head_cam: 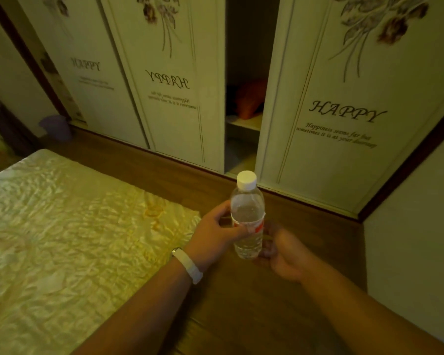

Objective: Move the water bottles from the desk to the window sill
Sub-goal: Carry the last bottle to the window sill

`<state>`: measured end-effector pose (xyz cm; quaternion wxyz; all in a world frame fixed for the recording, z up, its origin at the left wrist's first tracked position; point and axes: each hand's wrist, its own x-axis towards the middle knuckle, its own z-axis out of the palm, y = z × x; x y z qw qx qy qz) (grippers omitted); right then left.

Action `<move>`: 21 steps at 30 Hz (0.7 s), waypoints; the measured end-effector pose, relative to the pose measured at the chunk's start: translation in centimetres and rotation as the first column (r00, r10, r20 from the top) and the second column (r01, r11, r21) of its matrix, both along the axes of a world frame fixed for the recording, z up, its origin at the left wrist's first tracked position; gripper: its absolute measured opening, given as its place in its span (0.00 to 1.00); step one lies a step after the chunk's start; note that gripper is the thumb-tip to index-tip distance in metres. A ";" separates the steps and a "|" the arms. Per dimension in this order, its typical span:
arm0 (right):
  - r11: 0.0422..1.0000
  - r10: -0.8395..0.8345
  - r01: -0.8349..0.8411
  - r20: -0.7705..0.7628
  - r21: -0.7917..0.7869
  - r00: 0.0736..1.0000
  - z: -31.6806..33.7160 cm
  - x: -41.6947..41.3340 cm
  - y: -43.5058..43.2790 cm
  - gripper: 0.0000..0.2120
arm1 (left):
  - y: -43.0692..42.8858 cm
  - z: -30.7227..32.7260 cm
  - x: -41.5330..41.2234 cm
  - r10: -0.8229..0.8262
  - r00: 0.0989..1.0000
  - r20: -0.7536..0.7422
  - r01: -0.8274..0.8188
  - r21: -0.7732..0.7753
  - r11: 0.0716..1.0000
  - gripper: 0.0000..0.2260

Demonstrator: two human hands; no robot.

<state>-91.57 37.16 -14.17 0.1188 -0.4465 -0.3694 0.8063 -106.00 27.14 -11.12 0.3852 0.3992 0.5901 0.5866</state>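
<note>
1. The water bottle [248, 208] is held upright in the air between the two hands.
2. It is gripped by the left hand [215, 234] — the thumb is laid across the label [256, 227] at the middle.
3. The right hand [285, 254] is curled just beside the bottle's bottom; whether it is truly held there cannot be told (the fingers are blurry).
4. The bottle looks nearly full, so it is judged a bit heavy.
5. Its thin plastic is likely smooth and squashy — a hard squeeze should be avoided.
6. The middle is judged the best place to be held. The white cap [246, 179] is on, so spills are not expected.
</note>
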 end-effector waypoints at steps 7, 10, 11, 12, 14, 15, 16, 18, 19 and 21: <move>1.000 0.003 -0.002 0.023 -0.003 1.000 -1.7 -4.1 9.0 0.17 | 8.7 -0.6 -4.4 -0.038 0.999 -0.030 0.036 -0.070 0.997 0.23; 1.000 0.028 -0.028 0.032 0.011 0.999 -1.9 -5.8 14.6 0.16 | 14.2 -0.5 -5.8 -0.035 0.999 -0.038 0.032 -0.082 0.996 0.23; 0.999 0.035 -0.035 0.031 0.010 0.999 -1.8 -6.4 16.5 0.16 | 16.1 -0.4 -6.2 -0.024 0.999 -0.038 0.020 -0.083 0.996 0.23; 0.999 0.039 -0.039 0.032 0.002 0.999 -1.6 -7.1 18.3 0.16 | 18.0 -0.2 -6.6 -0.012 0.999 -0.036 0.009 -0.086 0.996 0.22; 0.998 0.051 -0.051 0.023 -0.024 0.998 -1.1 -8.0 22.0 0.16 | 22.0 0.6 -7.3 0.000 0.999 -0.042 -0.004 -0.096 0.995 0.22; 0.998 0.056 -0.055 0.015 -0.043 0.998 -0.8 -8.3 23.8 0.17 | 23.9 1.0 -7.6 -0.005 0.999 -0.046 0.000 -0.102 0.995 0.22; 0.997 0.062 -0.061 0.007 -0.056 0.998 -0.5 -8.5 25.7 0.17 | 25.8 1.5 -7.9 -0.011 0.999 -0.046 0.006 -0.105 0.994 0.22; 0.995 0.084 -0.085 -0.014 -0.043 0.996 0.0 -9.0 29.8 0.18 | 29.6 2.4 -8.5 0.005 0.999 -0.036 -0.008 -0.087 0.996 0.23; 0.995 0.095 -0.095 -0.021 -0.027 0.995 0.3 -9.4 31.8 0.18 | 31.4 2.7 -8.8 0.023 0.999 -0.024 -0.024 -0.065 0.998 0.23; 0.994 0.105 -0.105 -0.018 0.002 0.994 1.1 -10.4 35.2 0.18 | 34.5 2.9 -9.5 0.063 0.998 -0.015 -0.064 -0.044 0.997 0.24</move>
